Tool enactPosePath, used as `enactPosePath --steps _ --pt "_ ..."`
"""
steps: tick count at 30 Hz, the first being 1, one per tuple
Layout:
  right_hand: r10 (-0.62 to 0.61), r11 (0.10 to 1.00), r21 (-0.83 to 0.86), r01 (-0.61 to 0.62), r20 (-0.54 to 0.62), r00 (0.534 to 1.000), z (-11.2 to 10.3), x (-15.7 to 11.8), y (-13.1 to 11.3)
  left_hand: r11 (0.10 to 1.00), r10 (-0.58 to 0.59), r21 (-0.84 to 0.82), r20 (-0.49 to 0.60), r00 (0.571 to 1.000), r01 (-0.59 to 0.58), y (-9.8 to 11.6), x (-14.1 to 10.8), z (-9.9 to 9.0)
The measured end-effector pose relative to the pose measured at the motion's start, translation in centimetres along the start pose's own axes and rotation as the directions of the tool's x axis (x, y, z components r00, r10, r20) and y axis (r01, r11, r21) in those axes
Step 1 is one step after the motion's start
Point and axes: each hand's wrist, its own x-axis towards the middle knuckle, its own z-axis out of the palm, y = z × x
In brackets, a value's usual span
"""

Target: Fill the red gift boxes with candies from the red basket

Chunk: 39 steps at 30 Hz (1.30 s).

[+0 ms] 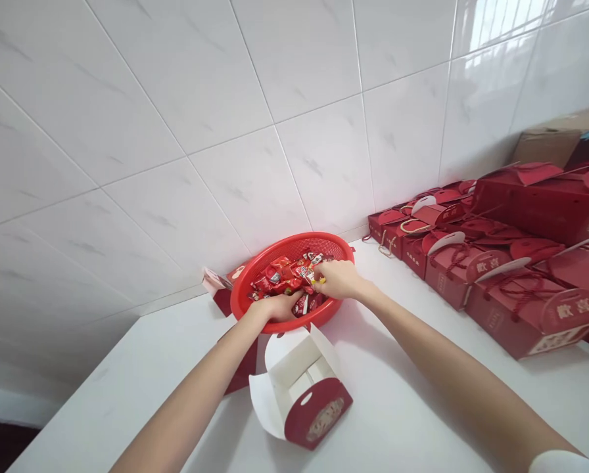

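A red plastic basket [255, 266] stands by the wall, tilted in my view, with wrapped candies [277, 276] inside. My left hand [279, 307] reaches over its near rim, and the fingertips are partly buried among the wrappers. Over the right side of the basket, my right hand [338, 278] has its fingers curled in a pinch around a small candy with some yellow on it [320, 280]. Just in front of the basket sits an open gift box [319, 417], dark red outside and white inside, its flaps spread. No candy shows in the visible part of its inside.
Rows of closed red gift boxes [509, 315] with cord handles fill the right side of the white table [388, 407]. Behind them is a brown cardboard carton [545, 148]. Another red box [242, 364] is partly hidden by my left forearm. White wall tiles [225, 177] border the back.
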Motion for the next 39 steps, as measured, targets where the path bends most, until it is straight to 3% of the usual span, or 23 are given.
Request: enactPosePath --steps 4,12,19,21,26,32,39 --pt "0.026 0.998 -0.050 -0.025 0.023 0.999 0.1 0.1 -0.3 0.997 0.006 0.073 0.028 1.000 -0.008 -0.1 0.9 0.4" --pt "0.059 0.993 -0.108 -0.054 0.049 0.997 0.0 -0.1 -0.7 0.995 0.083 -0.052 0.051 0.995 -0.080 -0.2 0.8 0.5" --pt "0.068 0.990 -0.130 -0.061 0.052 0.996 0.3 0.0 -0.8 0.954 0.184 -0.219 -0.113 0.976 -0.205 -0.5 0.0 0.1" --pt "0.065 0.991 -0.119 -0.058 0.054 0.996 0.4 0.1 -0.7 0.926 0.204 -0.271 -0.230 0.951 -0.264 -0.6 -0.4 0.0" --pt "0.042 0.999 -0.030 -0.040 0.064 0.997 0.2 0.2 -0.5 0.823 0.198 -0.381 -0.503 0.841 -0.421 -0.6 -0.9 0.1" --pt "-0.034 0.962 0.273 0.011 0.079 0.996 -0.1 0.3 -0.1 0.782 0.200 -0.358 -0.631 0.749 -0.510 -0.3 -1.0 0.1" --pt "-0.010 0.722 0.692 -0.033 0.058 0.998 1.0 0.9 -1.7 0.778 0.200 -0.313 -0.700 0.686 -0.545 -0.3 -1.2 0.0"
